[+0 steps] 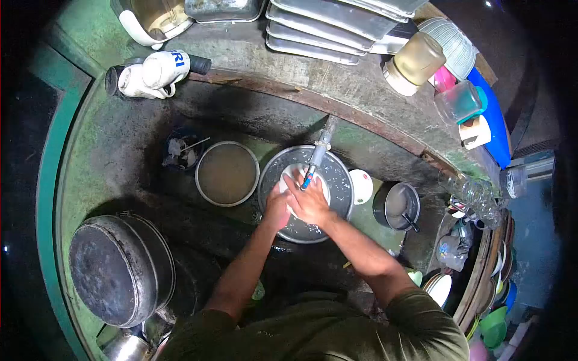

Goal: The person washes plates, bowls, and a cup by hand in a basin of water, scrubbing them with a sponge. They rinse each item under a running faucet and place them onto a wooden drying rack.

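Under the tap (318, 157), a white bowl or deep plate (323, 188) is held low over a wide metal basin (265, 174) of water with white flecks. My left hand (277, 207) is closed around the dish's left edge. My right hand (308, 203) lies across the inside of the dish with its fingers stretched and spread, just below the tap's blue-marked spout. The fingertips partly overlap the spout in this view. A small white lid or plate (360, 186) sits just right of the basin.
A round pan of murky water (227, 173) stands left of the basin, a dark pot (385, 207) with a handled utensil to its right. Large blackened pots (108, 271) sit at lower left. Stacked metal trays (325, 30), mugs (162, 69) and jars (418, 58) line the ledge above.
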The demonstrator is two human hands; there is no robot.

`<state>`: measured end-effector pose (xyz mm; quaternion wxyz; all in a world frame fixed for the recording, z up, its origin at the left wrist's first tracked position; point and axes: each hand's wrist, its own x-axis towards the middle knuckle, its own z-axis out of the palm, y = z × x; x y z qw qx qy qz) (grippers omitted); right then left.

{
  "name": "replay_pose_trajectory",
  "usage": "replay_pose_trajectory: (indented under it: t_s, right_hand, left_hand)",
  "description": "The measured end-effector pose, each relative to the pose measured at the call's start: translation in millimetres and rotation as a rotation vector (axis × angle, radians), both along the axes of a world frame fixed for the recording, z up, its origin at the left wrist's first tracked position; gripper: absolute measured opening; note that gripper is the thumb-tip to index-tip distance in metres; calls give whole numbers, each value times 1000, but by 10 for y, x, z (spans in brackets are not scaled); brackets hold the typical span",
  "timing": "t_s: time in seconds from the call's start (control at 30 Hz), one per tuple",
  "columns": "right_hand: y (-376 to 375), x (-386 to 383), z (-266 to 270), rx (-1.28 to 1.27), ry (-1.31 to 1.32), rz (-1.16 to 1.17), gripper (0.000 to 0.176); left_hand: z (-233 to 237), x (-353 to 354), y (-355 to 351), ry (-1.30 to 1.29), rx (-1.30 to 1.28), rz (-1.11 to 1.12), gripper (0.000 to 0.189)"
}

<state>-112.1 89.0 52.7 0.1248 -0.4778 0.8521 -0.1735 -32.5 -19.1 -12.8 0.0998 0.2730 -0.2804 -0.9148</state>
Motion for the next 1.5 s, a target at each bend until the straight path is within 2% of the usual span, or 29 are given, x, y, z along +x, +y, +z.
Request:
replay_pose_trajectory:
  t_s: [0.1,0.13,0.23,0.3,0.33,0.37,0.4,0.47,0.5,0.57,0.6,0.63,0.7,0.77,0.8,0.87,0.9,0.97,1.03,1.07,1.1,1.13,1.17,1.23,1.27,1.37,1.4,1.47,1.5]
  right_hand:
    - [-320,-364,-221,-76,-100,-89,59]
    - [-392,-375,-134,36,-237,-278,57]
    - [-416,56,176,71,-49,-306,51]
    - [-441,192,222,-147,346,-32,49]
    - [-485,51,107,-274,300,-18,44]
    - [-474,-141,15,-218,206,-92,40]
    - [-421,-421,-212,-183,-348,-335,38]
    - [-99,-696,-189,-130,-1057,-635,34]
    - [45,-767,125,-127,-1199,-697,32]
    - [463,-741,199,-457,-1678,-625,29]
    - [567,-662,371,-505,-1678,-694,25]
    - [667,-580,336,-501,-1670,-702,25]
    - [854,-399,235,-245,-995,-444,19]
    - [910,-78,274,-8,-357,-169,17]
    - [924,35,210,38,-151,-66,19]
    - [886,131,155,58,-245,12,35]
    - [853,143,63,22,-222,113,43]
    - [502,208,163,83,-335,96,53]
    - [110,165,90,66,-345,47,63]
    - [-40,94,75,84,-194,-13,63]
    - [-145,-34,81,115,-36,-82,64]
    - [-170,-102,187,211,30,-152,65]
    - [-188,-139,278,312,83,-220,65]
    - [-144,-249,-305,47,-156,-291,54]
    - [-86,-368,-617,23,-494,-357,50]
    - [493,-194,-205,-249,-1785,-537,43]
    - [671,-90,-128,-237,-1687,-543,42]
    - [1053,78,94,-259,-1570,-585,43]
    - [1194,158,287,-220,-1231,-606,42]
  left_hand:
    - [266,218,-95,144,14,81,48]
    - [337,265,-174,96,13,139,48]
    - [390,290,-287,145,25,216,48]
    - [468,226,-204,100,0,188,49]
    - [371,185,-171,133,-105,150,45]
    - [282,177,-177,134,-106,145,45]
    - [212,187,-198,64,-30,130,42]
    - [229,205,-232,64,111,44,39]
    - [169,143,-236,66,117,49,39]
    - [-58,-62,-158,8,107,-28,37]
    - [-123,-231,-57,-120,-133,-6,38]
    - [-146,-398,84,-116,-123,-10,38]
    - [-140,-667,277,-326,-246,-65,41]
    - [-123,-642,112,-23,298,-343,43]
    - [-9,-592,93,-46,271,-396,42]
    - [267,-458,15,-89,208,-404,36]
    - [123,-352,-39,-90,197,-412,36]
    - [-351,-124,-80,-72,132,-223,29]
    - [375,78,35,-180,32,-20,25]
    - [-152,304,19,58,34,7,30]
    - [316,341,66,65,-1,4,38]
    - [236,451,22,152,83,56,46]
    - [372,524,-52,-16,19,65,49]
    - [390,647,-290,-69,116,74,51]
    - [289,673,-396,-40,160,19,51]
    - [19,502,-376,-47,147,-129,50]
    - [-96,412,-362,-33,143,-168,50]
    - [-313,201,-256,-22,-208,-409,49]
    - [-354,85,-265,-4,-209,-446,49]
